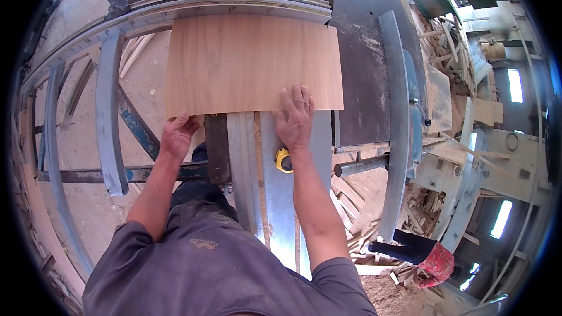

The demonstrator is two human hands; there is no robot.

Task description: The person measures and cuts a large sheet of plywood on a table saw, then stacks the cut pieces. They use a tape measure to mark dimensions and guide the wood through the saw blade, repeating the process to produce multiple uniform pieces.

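Rectangular light-brown wooden board with visible grain (pixel 252 61): lies directly beyond both hands, its near edge running between them and its face up.

Left hand (pixel 179 136): at the board's near left corner, thumb and fingers closed on the edge in a pinch. Right hand (pixel 297 120): palm down at the near edge, right of the board's middle, fingers somewhat spread and resting on the top face, thumb toward the left hand.

Yellow-and-black tape measure (pixel 283 161): just left of the right wrist, on the long silver-grey metal table surface (pixel 280 196) that passes beneath the right forearm. Contact between tape measure and arm: cannot tell.

Long grey metal rail (pixel 234 7): beyond both hands, along the board's far edge. Wide dark flat machine table (pixel 360 70): to the right of the right hand, the board's right end overlapping its left side. Long grey metal bar (pixel 393 117): farther right of that hand. Loose pale wood offcuts (pixel 350 199): lower, right of the right forearm.
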